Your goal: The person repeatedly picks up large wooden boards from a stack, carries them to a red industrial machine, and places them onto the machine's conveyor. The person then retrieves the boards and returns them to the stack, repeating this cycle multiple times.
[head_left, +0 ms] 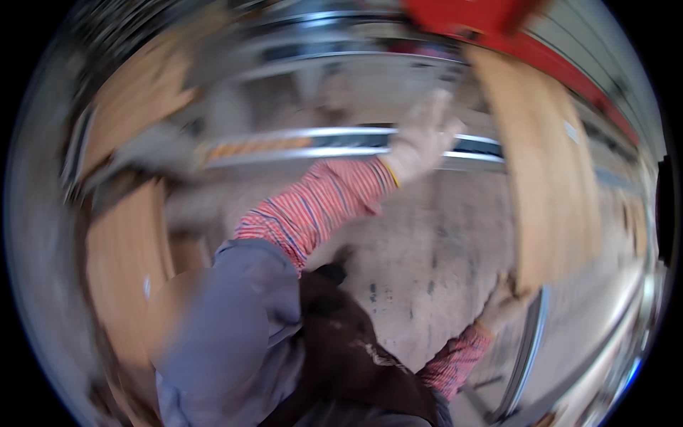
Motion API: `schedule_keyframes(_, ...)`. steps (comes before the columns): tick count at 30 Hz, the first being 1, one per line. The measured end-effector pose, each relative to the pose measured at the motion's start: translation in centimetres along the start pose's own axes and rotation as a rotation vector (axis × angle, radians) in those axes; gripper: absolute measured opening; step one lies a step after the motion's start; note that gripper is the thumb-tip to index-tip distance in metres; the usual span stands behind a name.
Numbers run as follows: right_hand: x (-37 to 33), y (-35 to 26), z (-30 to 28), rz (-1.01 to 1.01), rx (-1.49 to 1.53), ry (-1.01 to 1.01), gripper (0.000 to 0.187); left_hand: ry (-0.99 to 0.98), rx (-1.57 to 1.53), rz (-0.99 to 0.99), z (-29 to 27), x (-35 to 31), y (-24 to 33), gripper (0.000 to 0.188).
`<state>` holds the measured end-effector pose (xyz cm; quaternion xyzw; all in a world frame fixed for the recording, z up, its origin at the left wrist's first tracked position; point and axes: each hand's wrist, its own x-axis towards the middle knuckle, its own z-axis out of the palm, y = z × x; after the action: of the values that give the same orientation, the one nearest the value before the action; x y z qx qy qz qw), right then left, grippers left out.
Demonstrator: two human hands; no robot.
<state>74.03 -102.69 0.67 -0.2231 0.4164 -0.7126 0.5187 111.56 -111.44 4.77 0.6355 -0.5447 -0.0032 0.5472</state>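
Note:
My left hand [425, 135], in a pale glove below a red-striped sleeve, reaches out over a dark metal rail [341, 141] with bright edges. Its fingers look stretched out and hold nothing that I can see, though motion blurs them. At the right lies a long light-brown wooden board [544, 178], running away from me. My right hand [504, 304], also gloved, is closed at the near left corner of that board; the board partly hides its fingers.
Other wooden panels [128, 270] stand along the left side. A red metal beam [491, 32] crosses the far right. Below the right hand runs a metal bar [525, 356]. The greyish floor [420, 249] is marked with dark spots. Much of the surroundings is blurred.

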Motion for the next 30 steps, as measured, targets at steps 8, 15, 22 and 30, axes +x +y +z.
schedule_keyframes(8,-9.9,14.4,-5.2,0.832,-0.46,-0.634,0.036,0.298,0.465,-0.703,-32.8,-34.5,3.3,0.059)
schedule_keyframes(15,-23.8,17.1,0.9,0.894,-0.962,-1.257,0.03,0.761,0.557,-1.685,-43.5,-59.9,12.9,0.065)
schedule_keyframes(22,-39.0,23.4,4.0,0.998,-1.053,-1.603,0.033,0.785,0.684,-1.735,-55.4,-69.1,10.6,0.07)
schedule_keyframes(30,-60.0,28.5,5.9,1.046,-1.09,-1.722,0.035,0.497,1.002,-1.687,-77.3,-74.9,0.0,0.06)
